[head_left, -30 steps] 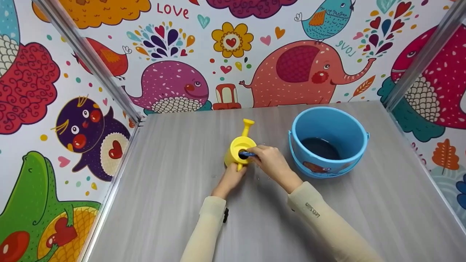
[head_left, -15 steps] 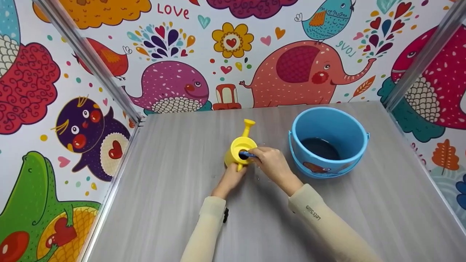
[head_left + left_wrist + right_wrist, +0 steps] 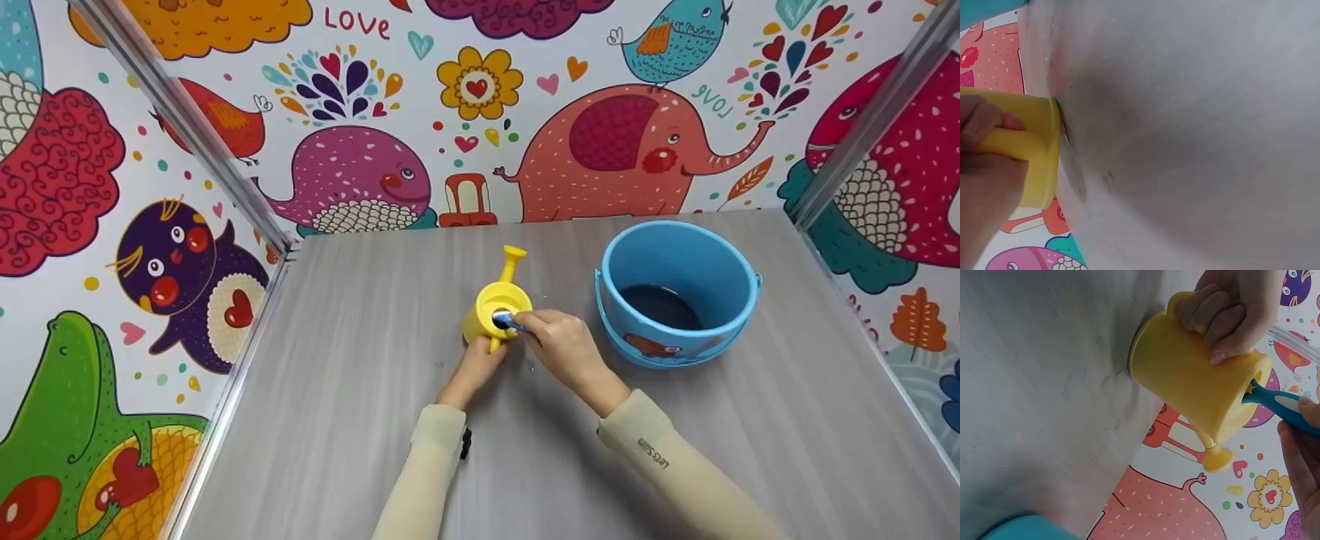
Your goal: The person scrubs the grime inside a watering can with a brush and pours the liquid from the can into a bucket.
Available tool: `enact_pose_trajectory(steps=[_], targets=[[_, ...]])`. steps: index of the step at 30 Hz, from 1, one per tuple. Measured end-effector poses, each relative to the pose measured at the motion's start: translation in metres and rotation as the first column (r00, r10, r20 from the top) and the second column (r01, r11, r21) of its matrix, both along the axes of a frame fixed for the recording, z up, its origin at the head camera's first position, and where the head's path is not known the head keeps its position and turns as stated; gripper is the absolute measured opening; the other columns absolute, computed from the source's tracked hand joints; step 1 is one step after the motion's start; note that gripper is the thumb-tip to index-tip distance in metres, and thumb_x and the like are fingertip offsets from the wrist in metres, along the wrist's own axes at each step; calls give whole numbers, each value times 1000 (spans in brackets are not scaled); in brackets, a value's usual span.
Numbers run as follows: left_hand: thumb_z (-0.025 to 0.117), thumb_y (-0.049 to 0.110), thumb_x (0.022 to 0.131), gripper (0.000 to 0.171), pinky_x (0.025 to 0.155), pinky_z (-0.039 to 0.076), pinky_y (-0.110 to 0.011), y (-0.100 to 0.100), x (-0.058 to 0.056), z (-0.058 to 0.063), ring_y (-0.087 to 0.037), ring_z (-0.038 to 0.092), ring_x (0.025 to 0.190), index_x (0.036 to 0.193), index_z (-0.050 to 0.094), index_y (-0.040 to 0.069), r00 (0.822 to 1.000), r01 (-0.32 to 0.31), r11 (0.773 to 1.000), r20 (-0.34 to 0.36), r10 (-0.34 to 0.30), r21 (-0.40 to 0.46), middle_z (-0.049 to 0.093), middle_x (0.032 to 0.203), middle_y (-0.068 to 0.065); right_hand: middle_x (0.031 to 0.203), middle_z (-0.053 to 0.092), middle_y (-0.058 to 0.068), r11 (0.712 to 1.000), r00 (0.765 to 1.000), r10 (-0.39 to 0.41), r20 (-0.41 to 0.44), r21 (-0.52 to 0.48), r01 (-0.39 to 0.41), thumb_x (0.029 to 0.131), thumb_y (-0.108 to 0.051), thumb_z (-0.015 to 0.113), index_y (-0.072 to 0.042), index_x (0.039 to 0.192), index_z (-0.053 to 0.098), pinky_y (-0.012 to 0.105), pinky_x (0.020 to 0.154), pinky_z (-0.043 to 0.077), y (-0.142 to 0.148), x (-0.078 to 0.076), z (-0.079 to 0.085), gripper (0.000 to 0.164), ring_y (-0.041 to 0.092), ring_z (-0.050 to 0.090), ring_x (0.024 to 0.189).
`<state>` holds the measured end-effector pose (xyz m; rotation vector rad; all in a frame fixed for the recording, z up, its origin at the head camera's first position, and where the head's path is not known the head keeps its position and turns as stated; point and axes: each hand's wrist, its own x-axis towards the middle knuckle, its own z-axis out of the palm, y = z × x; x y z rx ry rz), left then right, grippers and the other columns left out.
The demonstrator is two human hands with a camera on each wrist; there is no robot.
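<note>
A small yellow watering can [image 3: 496,305] stands upright on the grey table [image 3: 360,405], spout pointing toward the back wall. My left hand [image 3: 480,365] grips its handle from the near side; the fingers curl round the handle [image 3: 1216,318], and the can [image 3: 1033,146] fills the left of the left wrist view. My right hand [image 3: 561,341] pinches a blue tool handle [image 3: 511,322] whose tip goes into the can's top opening. In the right wrist view the blue handle [image 3: 1278,405] enters the can [image 3: 1190,379] at its rim.
A blue bucket [image 3: 675,289] with dark water inside stands just right of the can, close to my right hand. Cartoon-patterned walls [image 3: 450,112] with metal corner posts [image 3: 187,127] enclose the table on three sides.
My right hand has drawn slightly toward me and to the right, and the blue tool sits a little higher in the can's opening. The can and left hand stay put.
</note>
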<state>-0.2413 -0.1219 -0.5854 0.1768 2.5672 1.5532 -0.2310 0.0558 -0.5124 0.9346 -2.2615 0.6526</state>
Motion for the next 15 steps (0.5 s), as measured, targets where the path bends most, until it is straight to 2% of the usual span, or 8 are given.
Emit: enact_pose_trajectory(steps=[11, 15], targets=[[51, 10, 96, 35, 49, 29, -22, 2, 0, 3, -7, 32, 48, 64, 40, 17, 998, -18, 1000, 56, 19, -9, 36, 54, 8, 93, 77, 5, 1000, 999, -22, 34, 5, 22, 81, -6, 79, -9, 104, 75, 31, 75, 60, -3, -1, 2, 23, 18, 74, 82], [51, 11, 96, 36, 49, 29, -22, 4, 1, 2, -6, 31, 48, 63, 40, 18, 999, -14, 1000, 44, 15, -5, 35, 54, 9, 93, 77, 5, 1000, 999, -29, 43, -5, 29, 83, -7, 78, -8, 103, 75, 32, 76, 60, -4, -7, 0, 20, 19, 74, 82]])
